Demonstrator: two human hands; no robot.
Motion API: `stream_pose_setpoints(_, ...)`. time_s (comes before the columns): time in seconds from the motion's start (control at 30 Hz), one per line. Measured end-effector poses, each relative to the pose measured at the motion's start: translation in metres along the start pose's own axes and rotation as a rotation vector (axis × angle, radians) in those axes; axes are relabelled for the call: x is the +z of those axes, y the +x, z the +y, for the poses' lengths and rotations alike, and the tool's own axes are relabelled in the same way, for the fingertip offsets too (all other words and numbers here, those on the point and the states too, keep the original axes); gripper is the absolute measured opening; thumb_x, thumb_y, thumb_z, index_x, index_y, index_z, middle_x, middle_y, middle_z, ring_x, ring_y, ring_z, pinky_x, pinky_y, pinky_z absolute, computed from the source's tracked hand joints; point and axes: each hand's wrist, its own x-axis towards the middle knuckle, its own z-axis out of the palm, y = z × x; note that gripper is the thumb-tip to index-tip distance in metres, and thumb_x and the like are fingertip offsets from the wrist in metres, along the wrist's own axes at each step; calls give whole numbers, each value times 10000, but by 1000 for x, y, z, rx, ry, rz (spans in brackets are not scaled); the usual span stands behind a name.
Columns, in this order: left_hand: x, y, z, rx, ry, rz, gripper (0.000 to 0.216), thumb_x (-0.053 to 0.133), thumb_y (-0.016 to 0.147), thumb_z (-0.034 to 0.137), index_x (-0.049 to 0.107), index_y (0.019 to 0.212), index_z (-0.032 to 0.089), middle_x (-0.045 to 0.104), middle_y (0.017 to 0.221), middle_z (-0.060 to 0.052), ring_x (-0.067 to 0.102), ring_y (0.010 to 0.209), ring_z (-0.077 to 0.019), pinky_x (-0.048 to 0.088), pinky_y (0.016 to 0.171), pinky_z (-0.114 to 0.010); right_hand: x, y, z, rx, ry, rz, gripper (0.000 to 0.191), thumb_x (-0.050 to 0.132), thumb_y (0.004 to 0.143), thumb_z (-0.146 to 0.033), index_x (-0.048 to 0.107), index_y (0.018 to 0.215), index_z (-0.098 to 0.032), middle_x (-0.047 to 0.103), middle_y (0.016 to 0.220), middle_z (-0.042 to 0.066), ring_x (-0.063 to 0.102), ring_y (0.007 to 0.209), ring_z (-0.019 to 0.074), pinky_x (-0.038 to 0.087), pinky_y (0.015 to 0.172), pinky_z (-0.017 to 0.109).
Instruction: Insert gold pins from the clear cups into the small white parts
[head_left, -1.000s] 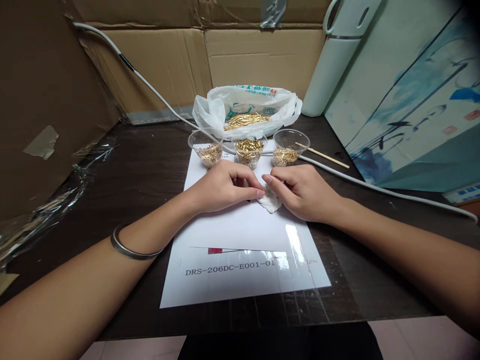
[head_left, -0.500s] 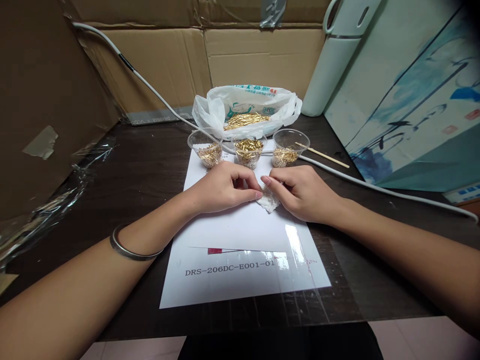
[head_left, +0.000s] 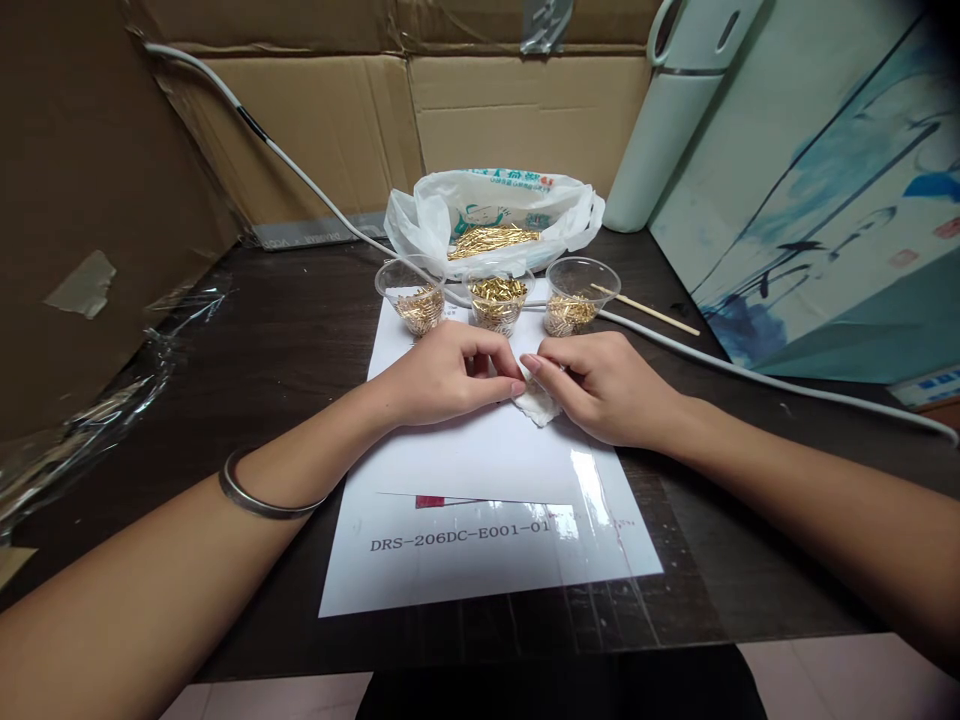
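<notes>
A small crumpled white tissue (head_left: 538, 405) is between my two hands, over the white paper. My left hand (head_left: 457, 375), with a metal bangle on its forearm, pinches the tissue's left edge between thumb and fingertips. On the other side my right hand (head_left: 611, 385) is closed on the tissue, thumb on top and fingers curled under. Just beyond the hands stand three clear plastic cups: the left cup (head_left: 418, 312), the middle cup (head_left: 496, 318) and the right cup (head_left: 570, 315). Each contains small gold-coloured metal pins.
Behind the cups sits a white plastic bag (head_left: 574, 215) with longer gold pins. A white cable (head_left: 675, 345) crosses the dark table, near a wooden stick (head_left: 652, 314). A pale green bottle (head_left: 664, 150) stands back right. Printed paper (head_left: 480, 570) lies in front; cardboard (head_left: 517, 120) walls the back.
Both hands stay in nearly the same place. The tissue between them has shifted very slightly, and its lower edge looks a little flatter.
</notes>
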Motion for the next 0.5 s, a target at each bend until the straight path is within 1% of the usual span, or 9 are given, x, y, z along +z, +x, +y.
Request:
stream_pose_setpoints(0.27,0,1,0,5,-19,-2,145,650,751,293,678,725,153,587,607,5,466,548,-80,353,498,-199,-1,-1,0,2,2,0,333,408,911,-304,404,607,-167,397,545,-35,333,508,72,214,531,251)
stream_pose_setpoints(0.4,0,0,-1,2,-23,-24,160,647,762,307,679,735,152,605,639,-7,486,583,-92,369,529,-212,-1,-1,1,7,-3,-1,331,413,909,-302,398,608,-167,393,546,-35,330,509,70,213,532,250)
stream_pose_setpoints(0.5,0,0,-2,5,-28,-28,169,643,768,315,677,732,154,595,626,-2,478,574,-88,358,517,-208,-1,-1,1,10,-3,-9,325,412,909,-300,405,613,-166,399,551,-34,334,513,71,216,535,250)
